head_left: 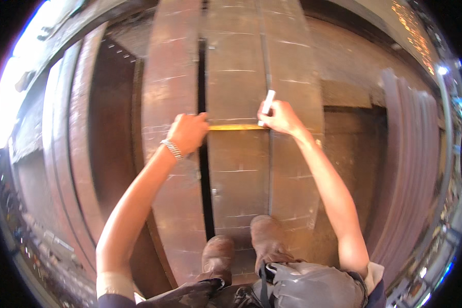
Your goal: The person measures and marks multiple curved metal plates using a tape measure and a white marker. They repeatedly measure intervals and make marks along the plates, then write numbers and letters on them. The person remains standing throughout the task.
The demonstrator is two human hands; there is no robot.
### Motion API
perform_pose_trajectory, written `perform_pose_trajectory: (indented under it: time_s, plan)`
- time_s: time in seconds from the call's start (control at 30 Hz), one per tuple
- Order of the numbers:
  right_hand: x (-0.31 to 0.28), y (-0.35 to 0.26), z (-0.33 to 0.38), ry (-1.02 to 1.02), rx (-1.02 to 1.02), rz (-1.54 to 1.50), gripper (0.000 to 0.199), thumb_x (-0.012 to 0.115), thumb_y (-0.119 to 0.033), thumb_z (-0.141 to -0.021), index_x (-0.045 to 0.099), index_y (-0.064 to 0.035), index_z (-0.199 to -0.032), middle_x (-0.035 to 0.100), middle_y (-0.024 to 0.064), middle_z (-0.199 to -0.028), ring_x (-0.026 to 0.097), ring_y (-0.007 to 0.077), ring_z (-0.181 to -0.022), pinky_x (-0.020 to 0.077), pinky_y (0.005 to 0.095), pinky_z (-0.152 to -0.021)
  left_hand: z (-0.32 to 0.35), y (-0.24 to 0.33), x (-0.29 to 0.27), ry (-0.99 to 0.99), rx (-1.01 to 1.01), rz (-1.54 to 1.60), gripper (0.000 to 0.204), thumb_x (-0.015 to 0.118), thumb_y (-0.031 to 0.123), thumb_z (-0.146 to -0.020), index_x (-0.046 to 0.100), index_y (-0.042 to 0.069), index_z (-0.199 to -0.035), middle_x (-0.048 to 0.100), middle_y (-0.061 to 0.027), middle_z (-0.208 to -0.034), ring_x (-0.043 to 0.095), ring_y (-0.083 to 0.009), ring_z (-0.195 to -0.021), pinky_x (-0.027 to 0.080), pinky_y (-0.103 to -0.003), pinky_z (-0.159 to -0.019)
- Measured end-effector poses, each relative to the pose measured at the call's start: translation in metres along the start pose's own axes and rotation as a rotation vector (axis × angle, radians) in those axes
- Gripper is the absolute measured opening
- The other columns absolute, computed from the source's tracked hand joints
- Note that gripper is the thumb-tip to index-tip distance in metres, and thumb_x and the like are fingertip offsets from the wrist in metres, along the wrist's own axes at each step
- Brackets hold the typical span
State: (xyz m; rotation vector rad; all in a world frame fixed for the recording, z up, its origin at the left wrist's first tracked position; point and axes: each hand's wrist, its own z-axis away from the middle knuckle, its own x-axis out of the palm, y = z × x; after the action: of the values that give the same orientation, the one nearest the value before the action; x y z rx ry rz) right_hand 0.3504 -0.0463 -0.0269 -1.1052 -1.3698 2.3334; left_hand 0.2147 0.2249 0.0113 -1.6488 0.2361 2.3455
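Observation:
A yellow measuring tape (235, 128) lies stretched across the brown steel plate (238, 92) from one hand to the other. At its left end my left hand (189, 132) is closed around the tape measure, whose case is mostly hidden under the palm. My right hand (283, 118) pinches a white chalk stick (268, 98), tilted upward, beside the tape's right end. Short white marks cross the middle plate, the right plate (295, 123) and the reddish left plate (169, 97), spaced along their length.
A narrow dark gap (204, 174) runs between the left and middle plates. My brown boots (266, 233) stand on the plates. Dark recesses flank them, with stacked steel sections (408, 169) at the right and more beams (72, 154) at the left. Orange sparks (415, 36) show far right.

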Motion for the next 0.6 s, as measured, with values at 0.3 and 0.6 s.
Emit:
perform_pose_trajectory:
  time_s: [0.3, 0.6]
  plan:
    - [0.006, -0.015, 0.003, 0.021, 0.100, -0.054, 0.013, 0.063, -0.010, -0.089, 0.066, -0.0007, -0.080, 0.071, 0.0073, -0.071, 0.070, 0.0142, -0.067, 0.0532, 0.0299, -0.064, 0.007, 0.015, 0.001, -0.026, -0.024, -0.060, 0.004, 0.069, 0.012, -0.082, 0.072, 0.009, -0.081, 0.061, -0.0081, -0.111, 0.070, -0.0261, -0.090, 0.056, -0.039, -0.073]
    - [0.002, 0.005, 0.005, 0.051, 0.031, -0.024, 0.014, 0.064, -0.016, -0.087, 0.067, -0.0032, -0.082, 0.071, 0.0077, -0.071, 0.070, 0.0150, -0.068, 0.0534, 0.0312, -0.065, 0.001, 0.017, 0.001, -0.017, -0.023, -0.088, 0.008, 0.071, 0.011, -0.079, 0.071, 0.009, -0.086, 0.062, -0.0072, -0.110, 0.070, -0.0254, -0.087, 0.056, -0.040, -0.073]
